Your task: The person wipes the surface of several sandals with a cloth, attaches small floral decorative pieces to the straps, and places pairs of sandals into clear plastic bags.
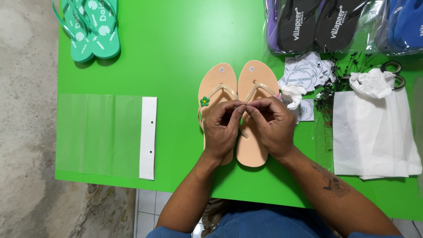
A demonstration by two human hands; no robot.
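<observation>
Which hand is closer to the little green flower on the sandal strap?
Left. The left hand sits just right of the green flower; the right hand is farther right, over the other sandal.

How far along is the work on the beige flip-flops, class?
Done: a green flower sits on the left flip-flop's strap. In hand: the left hand and right hand pinch something tiny between the straps, too small to tell. Left: the right flip-flop shows no flower; the clear bag lies flat beside the pair.
</observation>
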